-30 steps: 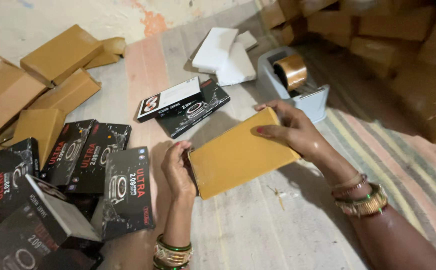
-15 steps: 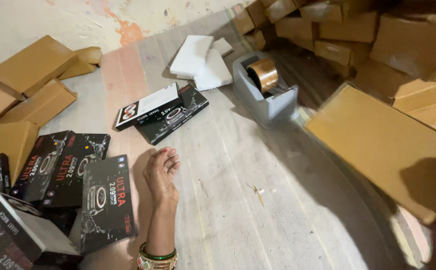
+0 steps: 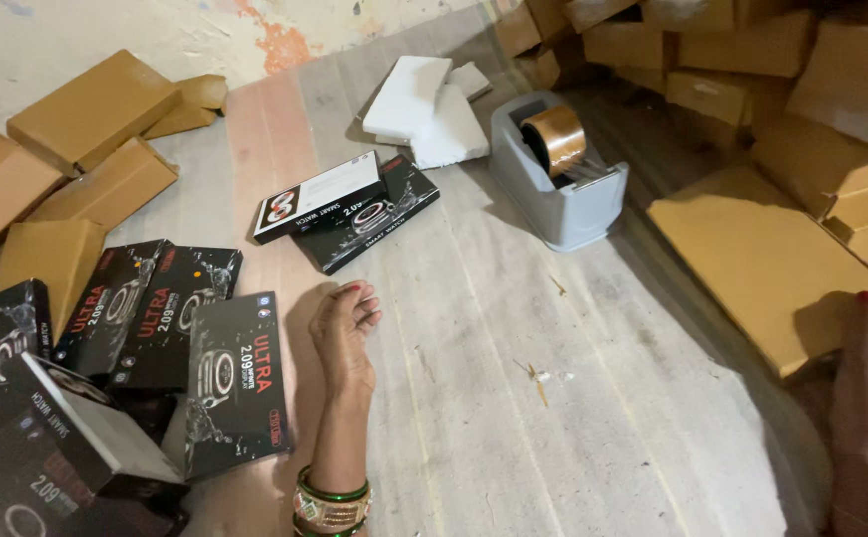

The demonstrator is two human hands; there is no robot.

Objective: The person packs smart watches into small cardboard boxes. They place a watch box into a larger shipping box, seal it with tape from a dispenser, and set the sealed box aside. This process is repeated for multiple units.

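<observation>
The left hand (image 3: pixel 347 323) rests loosely curled and empty on the striped mat (image 3: pixel 514 398), beside black product boxes (image 3: pixel 235 383). The right hand (image 3: pixel 867 398) grips a flat brown box (image 3: pixel 762 259) at the mat's right edge, near a grey tape dispenser (image 3: pixel 558 179) and stacked brown cartons (image 3: pixel 752 60).

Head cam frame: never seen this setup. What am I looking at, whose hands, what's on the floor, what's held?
There is no machine here: a person wears one camera on the head, and it looks down at their own two bare hands. The left hand, with bangles at the wrist, rests on its side on the striped mat, holding nothing. The right hand at the right edge grips a flat brown cardboard box by its near corner. To the left lie black smartwatch boxes, with two more further up the mat. Beyond them are white foam pieces and a grey tape dispenser holding a brown roll. More brown cartons lie at upper left, and others are piled at upper right.
</observation>
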